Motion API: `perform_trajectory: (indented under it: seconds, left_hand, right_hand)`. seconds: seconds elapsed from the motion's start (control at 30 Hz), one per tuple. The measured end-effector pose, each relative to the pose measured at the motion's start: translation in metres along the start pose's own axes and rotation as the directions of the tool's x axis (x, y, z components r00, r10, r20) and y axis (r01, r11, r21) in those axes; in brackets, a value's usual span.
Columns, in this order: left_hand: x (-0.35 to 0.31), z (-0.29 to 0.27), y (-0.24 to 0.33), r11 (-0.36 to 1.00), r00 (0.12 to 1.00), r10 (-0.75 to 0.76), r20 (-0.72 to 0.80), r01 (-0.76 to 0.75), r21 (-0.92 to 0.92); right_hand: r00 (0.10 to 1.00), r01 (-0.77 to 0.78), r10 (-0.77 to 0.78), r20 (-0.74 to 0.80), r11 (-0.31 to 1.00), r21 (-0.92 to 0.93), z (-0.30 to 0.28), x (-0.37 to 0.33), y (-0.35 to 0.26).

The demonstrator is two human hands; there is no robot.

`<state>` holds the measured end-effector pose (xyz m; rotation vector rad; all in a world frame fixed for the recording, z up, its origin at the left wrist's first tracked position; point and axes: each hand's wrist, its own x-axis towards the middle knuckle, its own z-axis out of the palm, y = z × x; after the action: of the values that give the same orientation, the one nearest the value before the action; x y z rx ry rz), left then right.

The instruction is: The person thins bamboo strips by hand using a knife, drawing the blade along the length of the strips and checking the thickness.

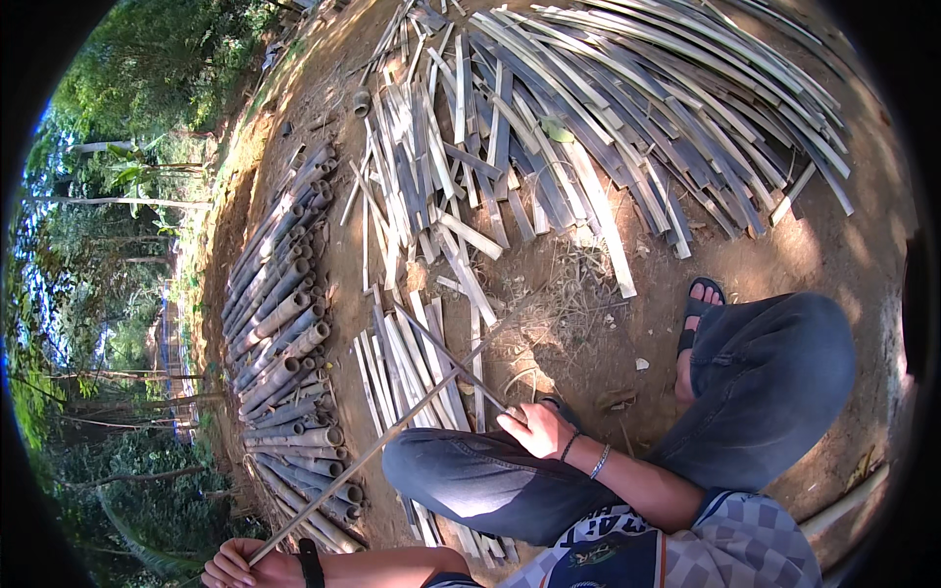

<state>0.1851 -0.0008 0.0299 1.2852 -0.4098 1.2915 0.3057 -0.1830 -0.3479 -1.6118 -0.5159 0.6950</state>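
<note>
My left hand is closed round the lower end of a long, thin bamboo strip at the bottom left. The strip slants up and to the right, past my left knee. In front of that knee my right hand grips the handle of a knife. Its long, narrow, dark blade points up and to the left and crosses the strip near the strip's far end. From this view I cannot tell whether the edge touches the strip.
Split bamboo slats lie in a wide fanned pile ahead. More slats lie beside and under my left leg. On the left is a stack of round bamboo poles. Fine shavings cover the dirt before my sandalled foot.
</note>
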Motion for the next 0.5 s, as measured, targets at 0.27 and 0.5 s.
perform_trajectory:
  seconds: [0.27,0.5]
  left_hand:
    - [-0.001,-0.003,-0.001,1.0,1.0,0.012,0.003,-0.013,0.014]
    - [0.003,-0.011,0.004,1.0,0.999,-0.016,0.029,0.016,0.005]
  right_hand:
    - [0.962,-0.247,0.266,-0.063,0.945,0.214,0.005,0.017,0.034]
    - [0.913,-0.332,0.366,-0.178,0.924,0.191,0.004,0.029,0.069]
